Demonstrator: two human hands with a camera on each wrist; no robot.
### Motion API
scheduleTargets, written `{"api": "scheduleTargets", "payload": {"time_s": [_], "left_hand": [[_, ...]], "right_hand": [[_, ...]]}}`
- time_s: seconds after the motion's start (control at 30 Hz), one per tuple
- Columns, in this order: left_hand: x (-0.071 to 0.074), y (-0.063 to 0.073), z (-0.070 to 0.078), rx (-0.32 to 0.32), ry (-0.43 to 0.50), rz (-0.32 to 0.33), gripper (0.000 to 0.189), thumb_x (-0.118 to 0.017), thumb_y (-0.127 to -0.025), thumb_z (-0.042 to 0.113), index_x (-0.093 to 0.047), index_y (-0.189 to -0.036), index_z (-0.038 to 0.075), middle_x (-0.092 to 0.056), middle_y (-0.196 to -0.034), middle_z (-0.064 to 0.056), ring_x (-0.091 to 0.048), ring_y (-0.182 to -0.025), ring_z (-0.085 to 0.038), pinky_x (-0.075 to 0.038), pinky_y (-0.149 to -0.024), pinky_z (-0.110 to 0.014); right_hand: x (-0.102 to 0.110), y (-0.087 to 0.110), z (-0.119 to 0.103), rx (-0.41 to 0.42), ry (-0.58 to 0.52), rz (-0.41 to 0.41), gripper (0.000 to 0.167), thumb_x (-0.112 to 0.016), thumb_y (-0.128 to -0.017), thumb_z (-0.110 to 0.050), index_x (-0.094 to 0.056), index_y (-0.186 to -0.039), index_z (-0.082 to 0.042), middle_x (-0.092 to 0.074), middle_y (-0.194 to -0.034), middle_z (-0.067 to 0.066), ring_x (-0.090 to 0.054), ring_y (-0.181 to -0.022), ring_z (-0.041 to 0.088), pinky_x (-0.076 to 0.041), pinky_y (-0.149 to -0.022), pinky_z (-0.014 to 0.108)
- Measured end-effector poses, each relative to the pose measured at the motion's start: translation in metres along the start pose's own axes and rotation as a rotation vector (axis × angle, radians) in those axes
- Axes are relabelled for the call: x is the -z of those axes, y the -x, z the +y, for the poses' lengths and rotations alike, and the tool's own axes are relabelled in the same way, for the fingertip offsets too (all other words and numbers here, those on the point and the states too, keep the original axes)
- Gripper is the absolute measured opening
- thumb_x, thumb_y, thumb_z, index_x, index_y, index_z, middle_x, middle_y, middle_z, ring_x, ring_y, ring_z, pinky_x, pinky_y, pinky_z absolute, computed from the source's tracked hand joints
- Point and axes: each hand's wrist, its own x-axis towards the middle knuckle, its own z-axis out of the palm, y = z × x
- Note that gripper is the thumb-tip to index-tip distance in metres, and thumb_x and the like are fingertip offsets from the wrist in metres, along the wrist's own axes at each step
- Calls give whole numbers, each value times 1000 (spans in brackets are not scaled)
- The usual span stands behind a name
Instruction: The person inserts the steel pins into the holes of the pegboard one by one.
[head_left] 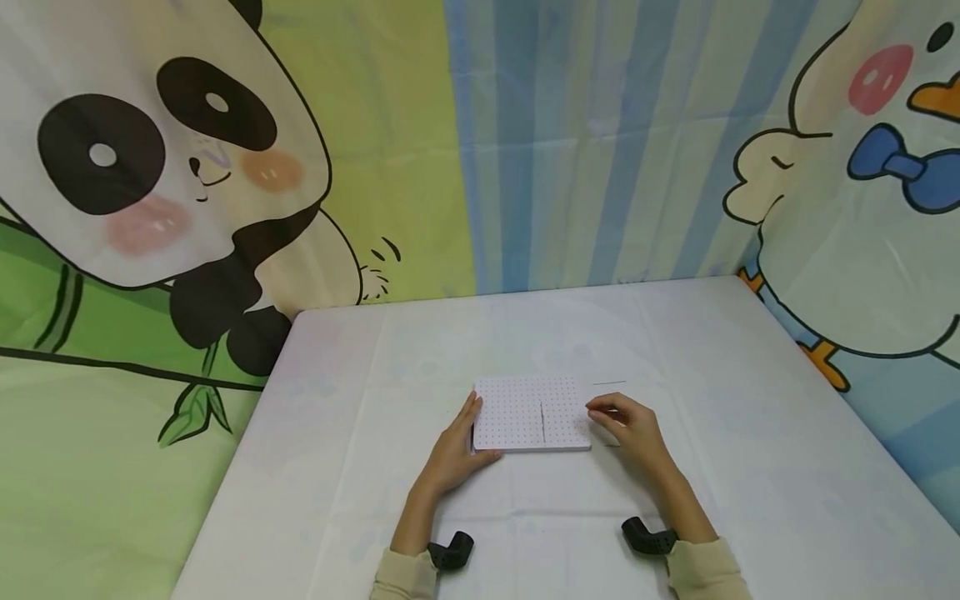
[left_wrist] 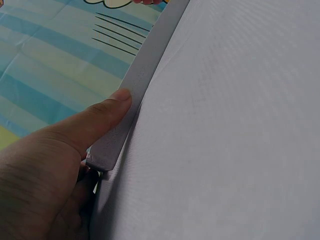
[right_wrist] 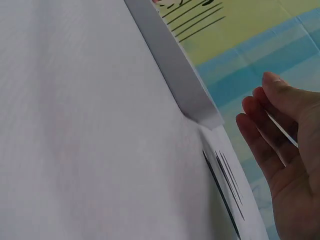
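At the lower centre of the frame, the left hand (head_left: pixel 450 454) grasps the near-left corner of a white pegboard (head_left: pixel 510 417), thumb along the front side and fingers at the left edge, seemingly to keep it from sliding on the desk (head_left: pixel 675 333) while a row of thin standing sticks (head_left: pixel 543 422) rises from its holes. The right hand (head_left: pixel 630 425), loosely bent with nothing visible between its fingers, hovers just right of the board, near loose sticks (right_wrist: pixel 221 195) apparently laid there for easy reach.
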Motion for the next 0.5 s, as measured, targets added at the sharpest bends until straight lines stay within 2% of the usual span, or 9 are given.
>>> {"api": "scheduleTargets", "payload": {"time_s": [0.1, 0.27, 0.5], "left_hand": [[1, 0, 1, 2, 1, 1, 96, -76, -73, 39, -23, -147, 10, -13, -154, -1, -20, -136, -24, -26, -106, -44], [1, -1, 1, 4, -3, -9, 96, -75, -74, 41, -22, -148, 11, -11, -154, 1, -19, -137, -22, -25, -106, -44], [1, -1, 1, 3, -9, -7, 96, -75, -74, 41, -22, -147, 9, -12, -154, -1, -20, -136, -24, -26, -106, -45]], "right_hand": [[9, 9, 5, -42, 38, 6, 12, -67, -83, -9, -69, -95, -10, -67, -92, 4, -61, -87, 9, -47, -77, 15], [20, 24, 13, -111, 86, 16, 8, -70, -81, -17, -70, -90, -17, -68, -88, -4, -61, -82, 7, -47, -72, 13], [28, 37, 18, -65, 177, 24, 11, -76, -74, -8, -71, -80, -17, -66, -84, -7, -59, -81, 7, -45, -69, 10]]}}
